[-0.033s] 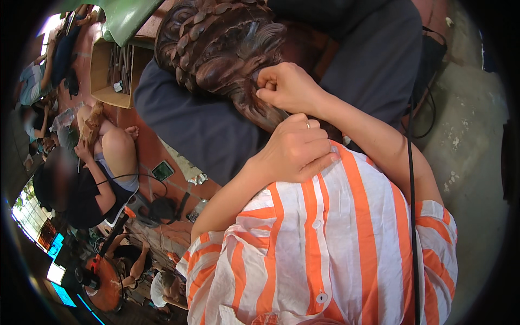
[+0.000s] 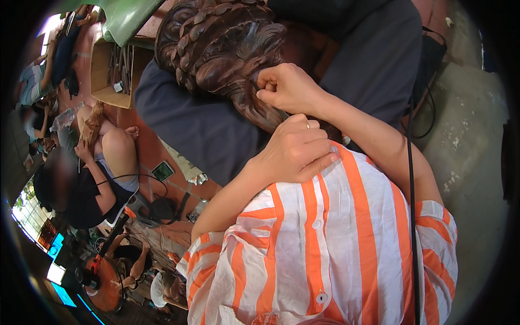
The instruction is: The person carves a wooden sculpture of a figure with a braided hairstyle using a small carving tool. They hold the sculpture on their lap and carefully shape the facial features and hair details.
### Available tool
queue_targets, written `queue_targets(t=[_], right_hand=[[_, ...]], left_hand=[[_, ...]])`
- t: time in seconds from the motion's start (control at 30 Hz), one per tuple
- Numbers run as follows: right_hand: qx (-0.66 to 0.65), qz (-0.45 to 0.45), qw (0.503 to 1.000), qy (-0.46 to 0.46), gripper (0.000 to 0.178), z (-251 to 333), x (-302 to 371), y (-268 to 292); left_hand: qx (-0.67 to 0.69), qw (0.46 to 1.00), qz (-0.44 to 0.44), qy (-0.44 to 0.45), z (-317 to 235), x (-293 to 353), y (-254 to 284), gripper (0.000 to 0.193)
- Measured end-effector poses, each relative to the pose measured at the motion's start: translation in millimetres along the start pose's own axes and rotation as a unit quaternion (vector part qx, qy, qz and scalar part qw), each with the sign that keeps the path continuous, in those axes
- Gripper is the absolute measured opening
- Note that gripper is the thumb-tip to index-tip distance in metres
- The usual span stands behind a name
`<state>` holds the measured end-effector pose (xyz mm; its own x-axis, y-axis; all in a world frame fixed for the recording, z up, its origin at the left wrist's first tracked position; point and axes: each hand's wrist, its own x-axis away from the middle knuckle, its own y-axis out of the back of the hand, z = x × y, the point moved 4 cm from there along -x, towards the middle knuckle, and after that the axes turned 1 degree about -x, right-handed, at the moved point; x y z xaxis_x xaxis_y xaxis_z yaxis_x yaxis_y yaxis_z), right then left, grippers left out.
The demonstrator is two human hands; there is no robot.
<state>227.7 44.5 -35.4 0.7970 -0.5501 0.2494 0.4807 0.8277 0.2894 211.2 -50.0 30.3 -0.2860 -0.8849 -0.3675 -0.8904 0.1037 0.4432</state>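
Note:
In front of me is a person's head of brown hair [image 2: 216, 43], plaited in several braids, above a dark grey shirt [image 2: 206, 130]. My right hand [image 2: 287, 86] is closed at the lower edge of the hair, pinching a thin strand between thumb and fingers. Just below it, my left hand [image 2: 295, 149], with a ring on one finger, is closed around the tail of a braid [image 2: 260, 114]. The two hands almost touch. My orange and white striped shirt [image 2: 336, 244] fills the lower part of the view.
A black cable [image 2: 411, 179] hangs down on the right over a grey concrete floor [image 2: 471, 141]. On the left, other people [image 2: 103, 162] sit on a reddish floor beside a wooden box [image 2: 108, 76] of tools. Lit screens [image 2: 54, 271] glow at lower left.

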Motion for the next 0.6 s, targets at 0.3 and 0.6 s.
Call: queue_targets(t=[0.3, 0.6], right_hand=[[-0.034, -0.037, 0.998, -0.033, 0.016, -3.6, 1.2, 8.3], [-0.045, 0.019, 0.999, 0.009, 0.014, -1.6, -2.4, 0.6]], left_hand=[[0.031, 0.999, -0.007, -0.011, 2.6, -7.5, -1.1, 0.027], [0.009, 1.000, 0.000, 0.025, 0.5, -4.0, -3.0, 0.028]])
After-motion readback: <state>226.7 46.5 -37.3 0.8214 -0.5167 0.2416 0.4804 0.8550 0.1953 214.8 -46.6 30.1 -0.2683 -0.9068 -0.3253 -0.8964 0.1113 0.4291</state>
